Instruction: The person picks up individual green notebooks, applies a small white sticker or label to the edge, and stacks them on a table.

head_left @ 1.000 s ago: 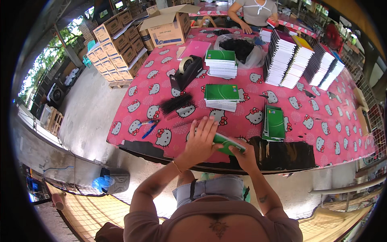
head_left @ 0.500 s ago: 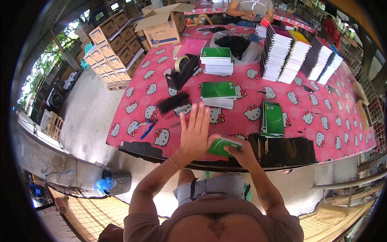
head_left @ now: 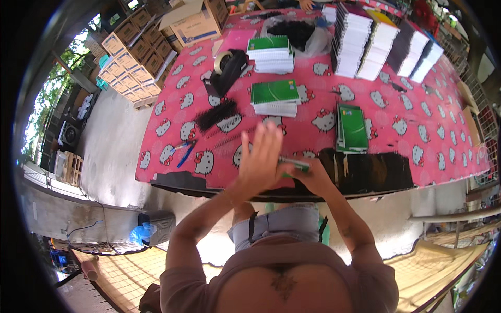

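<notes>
**Nice daylight, bendy edges, bit of motion blur**

Daylight's coming in strong on the left, and the trees (head_left: 39,112) over there are partly blown out to white. My table (head_left: 302,122) gets soft, pretty even light with weak shadows. The floor (head_left: 215,248) flares white near my hips. My left hand (head_left: 262,160) is smeared with motion blur, and the notebook (head_left: 299,166) in my right hand (head_left: 313,178) looks fuzzy too. Fisheye bows the table's front edge, and the corners go black.
</notes>
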A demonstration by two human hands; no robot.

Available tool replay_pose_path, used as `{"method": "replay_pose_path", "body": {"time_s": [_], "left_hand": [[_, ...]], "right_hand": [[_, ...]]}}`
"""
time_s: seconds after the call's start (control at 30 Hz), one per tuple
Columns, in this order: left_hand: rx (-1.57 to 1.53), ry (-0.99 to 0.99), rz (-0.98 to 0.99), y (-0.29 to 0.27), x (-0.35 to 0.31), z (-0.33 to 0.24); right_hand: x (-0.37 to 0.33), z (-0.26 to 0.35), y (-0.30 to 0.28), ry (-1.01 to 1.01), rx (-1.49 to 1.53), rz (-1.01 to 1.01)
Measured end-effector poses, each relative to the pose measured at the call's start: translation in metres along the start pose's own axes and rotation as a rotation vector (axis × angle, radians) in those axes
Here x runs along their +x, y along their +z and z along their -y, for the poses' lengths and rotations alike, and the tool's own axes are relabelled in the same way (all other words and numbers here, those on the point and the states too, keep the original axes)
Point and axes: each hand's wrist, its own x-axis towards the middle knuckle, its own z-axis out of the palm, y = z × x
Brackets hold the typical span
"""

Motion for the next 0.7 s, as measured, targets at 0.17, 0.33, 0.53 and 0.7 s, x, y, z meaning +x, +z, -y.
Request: {"method": "replay_pose_path", "body": {"time_s": [0.17, 0.33, 0.53, 0.7], "left_hand": [[-0.29, 0.145, -0.04, 0.052, -0.061, -0.036], [-0.077, 0.07, 0.028, 0.021, -0.008, -0.015], [-0.136, 0.042, 0.052, 0.017, -0.001, -0.011], [-0.267, 0.058, -0.076, 0.018, -0.036, -0.038]], "right_hand": [[0.01, -0.031, -0.001, -0.101, -0.024, -0.055], [0.004, -0.048, 0.004, -0.034, 0.036, -0.005], [0.012, -0.031, 0.007, 0.027, -0.181, 0.047], [0.01, -0.039, 0.011, -0.138, -0.131, -0.04]]}}
